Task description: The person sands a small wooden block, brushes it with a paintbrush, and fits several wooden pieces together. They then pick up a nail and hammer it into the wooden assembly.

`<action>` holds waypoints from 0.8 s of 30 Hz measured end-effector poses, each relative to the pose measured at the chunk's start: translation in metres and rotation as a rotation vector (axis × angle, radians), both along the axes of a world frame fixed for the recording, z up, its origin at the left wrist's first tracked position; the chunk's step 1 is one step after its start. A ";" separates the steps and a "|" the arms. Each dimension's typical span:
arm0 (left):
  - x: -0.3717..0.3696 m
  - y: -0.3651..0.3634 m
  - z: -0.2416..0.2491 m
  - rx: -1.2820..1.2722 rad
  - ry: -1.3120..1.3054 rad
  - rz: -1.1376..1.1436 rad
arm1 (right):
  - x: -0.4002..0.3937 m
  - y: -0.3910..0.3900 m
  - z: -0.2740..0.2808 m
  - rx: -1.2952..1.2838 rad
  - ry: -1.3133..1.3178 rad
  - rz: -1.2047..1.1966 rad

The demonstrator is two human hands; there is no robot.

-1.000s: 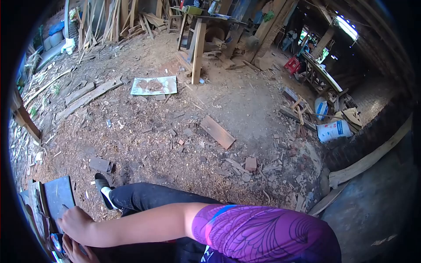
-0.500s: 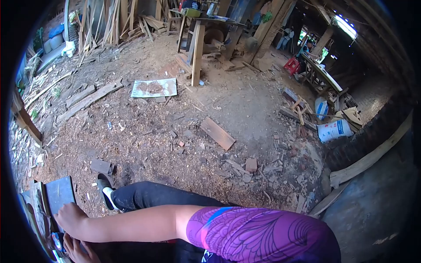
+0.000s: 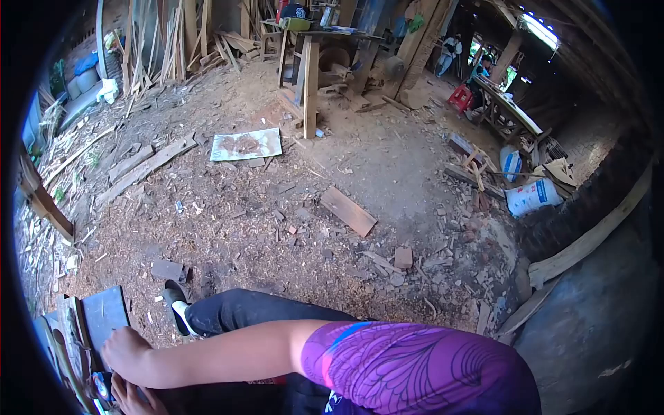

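Observation:
At the lower left, my right hand (image 3: 130, 356) is closed in a fist over the edge of a dark flat board (image 3: 105, 317); whatever is in its fingers is hidden. Just below it is my left hand (image 3: 135, 399), partly cut off by the frame, its fingers stretched and a little apart. Its fingertips are close to a small blue round object (image 3: 102, 385) whose kind I cannot make out. Wooden strips (image 3: 72, 328) lie along the board's left side, near both hands.
Wood chips and scraps cover the dirt floor. A reddish plank (image 3: 348, 211) and a white sheet with sawdust (image 3: 270, 144) lie ahead. Beyond stands a work table (image 3: 310, 90). White sacks (image 3: 534, 198) are at right. A person (image 3: 478, 69) is by a far bench (image 3: 512, 107).
The view has shifted slightly, so the board, hands and floor sit a little further right and lower. Both hands keep nearly the same pose beside the board.

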State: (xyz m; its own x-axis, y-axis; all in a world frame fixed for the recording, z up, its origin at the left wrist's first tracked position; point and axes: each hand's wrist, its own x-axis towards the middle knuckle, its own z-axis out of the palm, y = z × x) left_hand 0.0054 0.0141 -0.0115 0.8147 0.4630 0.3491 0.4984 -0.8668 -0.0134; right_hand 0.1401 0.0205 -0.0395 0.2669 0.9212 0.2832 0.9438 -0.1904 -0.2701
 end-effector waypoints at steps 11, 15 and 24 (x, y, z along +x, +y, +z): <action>0.000 -0.003 -0.001 0.036 0.011 0.023 | -0.001 0.037 0.001 -0.070 -0.148 0.056; -0.003 0.004 -0.003 0.078 0.003 -0.032 | -0.003 -0.012 0.005 -0.098 -0.021 0.062; 0.002 -0.005 0.003 0.028 0.011 0.020 | -0.002 0.024 0.002 -0.023 0.012 0.031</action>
State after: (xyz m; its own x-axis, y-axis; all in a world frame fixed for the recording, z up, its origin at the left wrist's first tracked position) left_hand 0.0076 0.0091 -0.0088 0.8092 0.4694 0.3533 0.5155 -0.8558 -0.0435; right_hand 0.1386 0.0443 -0.0370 0.2410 0.9355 0.2585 0.9461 -0.1671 -0.2773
